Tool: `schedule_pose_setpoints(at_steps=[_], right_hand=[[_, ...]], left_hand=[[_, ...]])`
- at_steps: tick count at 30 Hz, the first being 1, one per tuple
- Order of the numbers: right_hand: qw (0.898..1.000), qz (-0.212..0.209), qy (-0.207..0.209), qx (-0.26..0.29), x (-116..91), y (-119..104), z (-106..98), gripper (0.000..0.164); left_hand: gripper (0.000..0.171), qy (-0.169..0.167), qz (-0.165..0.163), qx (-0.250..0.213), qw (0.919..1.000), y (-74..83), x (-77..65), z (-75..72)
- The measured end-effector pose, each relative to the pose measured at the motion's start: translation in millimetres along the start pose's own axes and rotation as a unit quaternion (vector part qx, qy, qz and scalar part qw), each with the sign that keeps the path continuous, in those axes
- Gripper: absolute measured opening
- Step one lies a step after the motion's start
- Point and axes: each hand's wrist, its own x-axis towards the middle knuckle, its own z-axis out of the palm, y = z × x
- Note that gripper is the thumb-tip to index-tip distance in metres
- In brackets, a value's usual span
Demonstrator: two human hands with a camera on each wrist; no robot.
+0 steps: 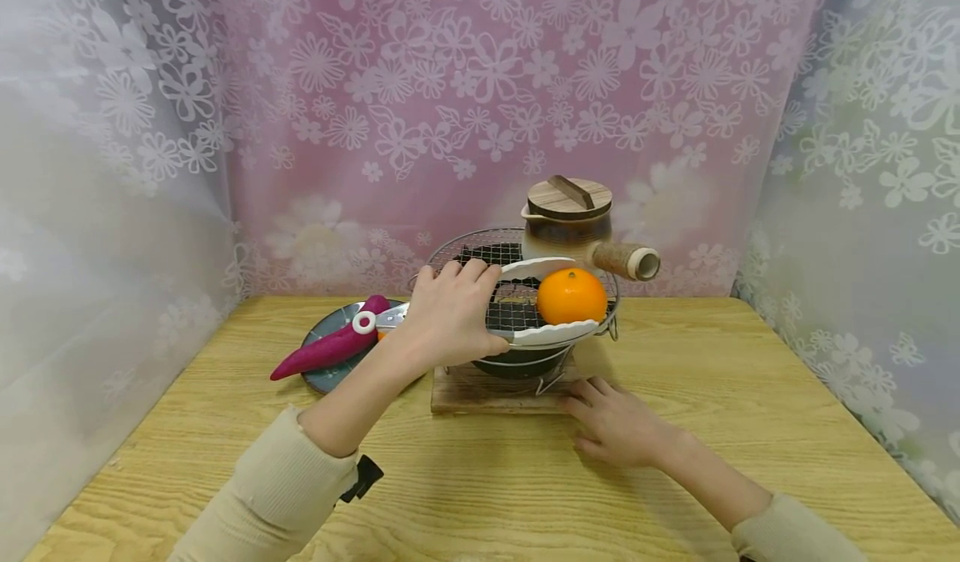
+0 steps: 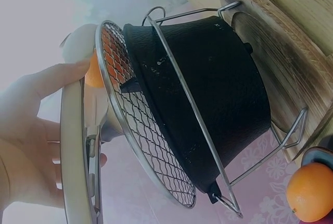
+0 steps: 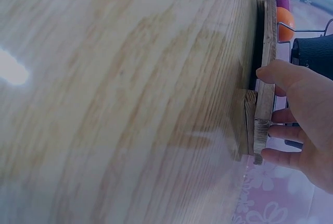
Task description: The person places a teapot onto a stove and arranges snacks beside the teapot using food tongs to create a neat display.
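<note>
My left hand (image 1: 453,308) grips a pair of tongs (image 1: 547,334) with white scalloped tips. The tips lie on either side of an orange (image 1: 572,297) on the round wire mesh rack (image 2: 156,140). Under the rack, a black brazier (image 2: 208,88) stands in a wire frame on a wooden board (image 1: 480,397). My right hand (image 1: 626,422) holds the board's near right corner, thumb at the front edge and fingers along the side, as the right wrist view shows.
A clay pot (image 1: 566,235) with a wooden lid and side handle stands at the rack's back right. Left of the brazier, a dark plate (image 1: 322,377) bears a magenta tapering vegetable (image 1: 330,349) and another orange (image 2: 310,191). Flowered curtains (image 1: 480,112) surround the wooden table (image 1: 225,429).
</note>
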Motion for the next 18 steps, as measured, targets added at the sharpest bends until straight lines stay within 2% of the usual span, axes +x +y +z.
schedule_pose_setpoints(at_steps=[18], right_hand=[[1.0,0.0,-0.009,-0.007,1.0,-1.0,-1.4,0.041]], left_hand=[[0.088,-0.006,-0.007,-0.009,0.9999,-0.7,2.2,2.7]])
